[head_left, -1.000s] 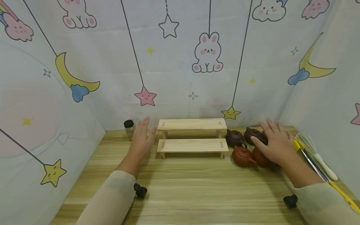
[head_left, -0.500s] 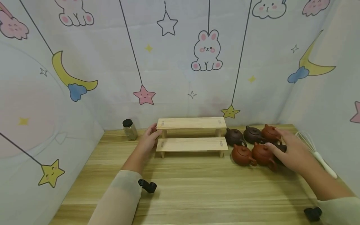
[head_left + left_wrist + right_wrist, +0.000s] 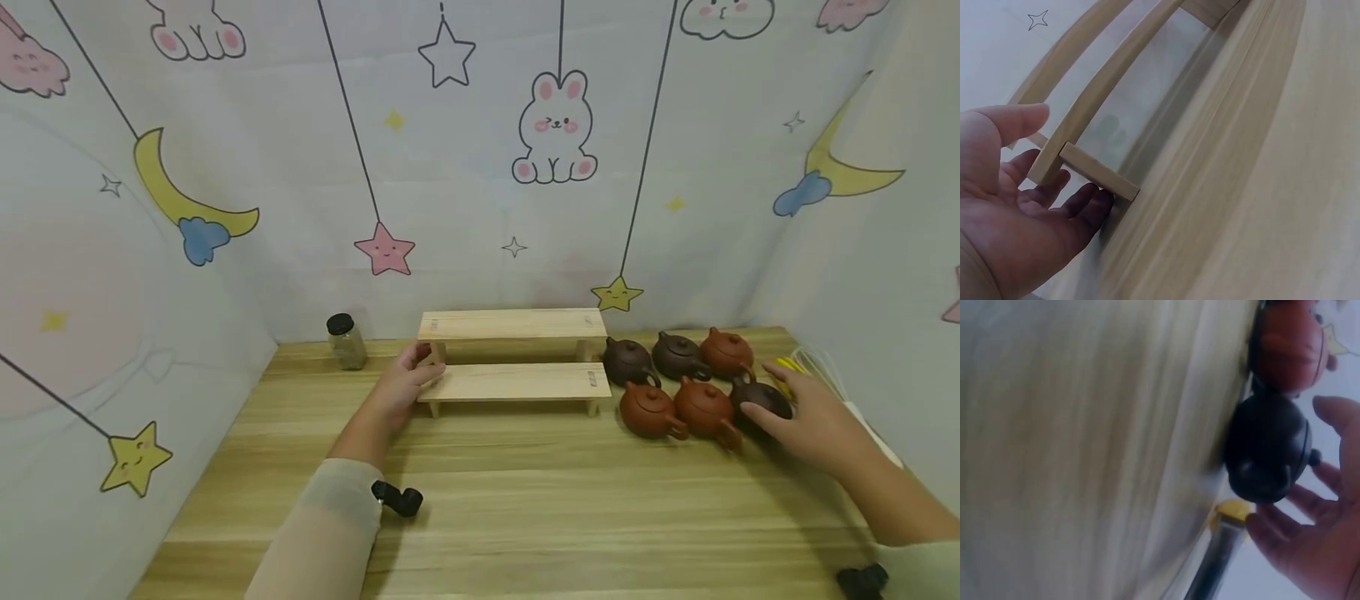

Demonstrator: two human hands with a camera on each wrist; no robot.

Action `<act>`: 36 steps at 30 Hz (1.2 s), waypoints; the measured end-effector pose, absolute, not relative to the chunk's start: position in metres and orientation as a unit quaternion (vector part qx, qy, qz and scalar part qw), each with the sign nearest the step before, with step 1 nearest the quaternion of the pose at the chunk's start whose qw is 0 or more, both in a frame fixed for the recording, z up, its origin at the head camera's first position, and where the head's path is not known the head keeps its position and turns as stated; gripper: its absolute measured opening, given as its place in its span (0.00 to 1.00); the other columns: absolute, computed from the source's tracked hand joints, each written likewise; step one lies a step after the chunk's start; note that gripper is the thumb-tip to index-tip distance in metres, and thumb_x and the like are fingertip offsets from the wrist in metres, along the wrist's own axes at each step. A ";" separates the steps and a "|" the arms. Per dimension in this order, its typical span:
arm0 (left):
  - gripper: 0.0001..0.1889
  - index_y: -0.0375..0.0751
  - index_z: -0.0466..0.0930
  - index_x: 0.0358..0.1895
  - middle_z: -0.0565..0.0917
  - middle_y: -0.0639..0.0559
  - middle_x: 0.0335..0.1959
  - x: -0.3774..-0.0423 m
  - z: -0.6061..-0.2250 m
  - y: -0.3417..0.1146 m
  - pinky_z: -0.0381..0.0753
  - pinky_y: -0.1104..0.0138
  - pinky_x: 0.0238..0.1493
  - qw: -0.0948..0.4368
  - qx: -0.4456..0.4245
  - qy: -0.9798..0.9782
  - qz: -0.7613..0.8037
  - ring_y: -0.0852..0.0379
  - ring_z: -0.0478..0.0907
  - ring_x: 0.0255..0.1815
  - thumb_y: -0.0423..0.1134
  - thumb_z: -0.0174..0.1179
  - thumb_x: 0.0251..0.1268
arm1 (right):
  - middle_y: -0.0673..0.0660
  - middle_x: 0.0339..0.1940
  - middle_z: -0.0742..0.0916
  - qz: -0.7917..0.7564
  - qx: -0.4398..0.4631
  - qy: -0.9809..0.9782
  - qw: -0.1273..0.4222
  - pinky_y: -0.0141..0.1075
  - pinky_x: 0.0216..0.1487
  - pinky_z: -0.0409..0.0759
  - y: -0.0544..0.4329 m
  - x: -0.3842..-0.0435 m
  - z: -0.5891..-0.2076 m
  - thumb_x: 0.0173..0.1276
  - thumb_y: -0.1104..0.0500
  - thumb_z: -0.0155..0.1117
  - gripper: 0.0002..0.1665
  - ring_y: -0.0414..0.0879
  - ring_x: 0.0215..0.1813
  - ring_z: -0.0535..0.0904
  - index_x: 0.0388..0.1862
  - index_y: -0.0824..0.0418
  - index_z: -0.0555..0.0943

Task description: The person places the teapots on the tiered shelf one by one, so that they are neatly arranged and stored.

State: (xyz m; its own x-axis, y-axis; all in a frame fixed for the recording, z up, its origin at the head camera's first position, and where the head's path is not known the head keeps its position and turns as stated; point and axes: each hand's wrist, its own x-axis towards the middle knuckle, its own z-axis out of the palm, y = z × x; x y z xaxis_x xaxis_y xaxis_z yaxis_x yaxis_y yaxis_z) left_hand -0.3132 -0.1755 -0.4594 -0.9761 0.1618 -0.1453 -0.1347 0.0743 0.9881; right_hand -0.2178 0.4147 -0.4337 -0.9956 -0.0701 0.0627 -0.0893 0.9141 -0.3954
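In the head view, my left hand [image 3: 405, 387] is at the left end of a two-tier wooden stand [image 3: 517, 382]. The left wrist view shows its fingers bent loosely by the stand's leg [image 3: 1099, 170], the thumb raised apart from the board. My right hand [image 3: 828, 421] spreads round a dark brown teapot [image 3: 763, 398] at the front right of a group; thumb and fingers look apart from it in the right wrist view. Beside it are a reddish-brown teapot [image 3: 705, 408] and another reddish-brown teapot [image 3: 647, 410]. Behind them stand two dark teapots [image 3: 628, 361] and a reddish one [image 3: 726, 352].
A small jar with a black lid [image 3: 346, 342] stands at the back left of the wooden table [image 3: 525, 508]. Beyond my right hand lie a whisk [image 3: 821, 371] and a yellow-ended tool [image 3: 1232, 512]. A printed cloth [image 3: 465, 167] hangs close behind the table.
My left hand has come right and down to the stand's left end. My right hand has moved right and down from above the teapots to the front right dark one.
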 end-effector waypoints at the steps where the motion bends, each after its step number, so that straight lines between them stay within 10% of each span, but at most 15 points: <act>1: 0.39 0.41 0.55 0.86 0.54 0.44 0.89 -0.313 -0.460 -0.175 0.49 0.47 0.90 0.110 0.012 0.726 0.679 0.42 0.48 0.90 0.36 0.63 0.77 | 0.88 0.75 0.67 0.207 0.042 -0.977 0.019 0.78 0.61 0.70 0.417 -0.218 -0.435 0.79 0.37 0.64 0.55 0.87 0.70 0.65 0.83 0.76 0.57; 19: 0.46 0.40 0.47 0.89 0.54 0.41 0.89 -0.308 -0.460 -0.176 0.53 0.49 0.89 0.125 0.037 0.726 0.675 0.41 0.52 0.90 0.26 0.62 0.72 | 0.90 0.69 0.72 0.196 0.012 -0.980 -0.015 0.74 0.56 0.76 0.424 -0.212 -0.434 0.73 0.34 0.70 0.57 0.88 0.64 0.71 0.79 0.76 0.64; 36: 0.46 0.43 0.47 0.89 0.53 0.41 0.90 -0.310 -0.462 -0.177 0.57 0.46 0.87 0.128 0.042 0.723 0.678 0.39 0.55 0.88 0.26 0.61 0.74 | 0.77 0.69 0.79 0.244 0.032 -0.965 0.087 0.53 0.41 0.84 0.369 -0.214 -0.378 0.69 0.34 0.75 0.52 0.76 0.62 0.79 0.80 0.63 0.70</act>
State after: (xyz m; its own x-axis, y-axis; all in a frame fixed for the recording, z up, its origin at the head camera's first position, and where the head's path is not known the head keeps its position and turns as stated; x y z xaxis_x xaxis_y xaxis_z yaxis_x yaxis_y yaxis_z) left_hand -0.3098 -0.1772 -0.4624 -0.9635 0.2351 -0.1285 -0.1131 0.0780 0.9905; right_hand -0.2145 0.3694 -0.3784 -0.9827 -0.0196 0.1844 -0.1049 0.8786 -0.4658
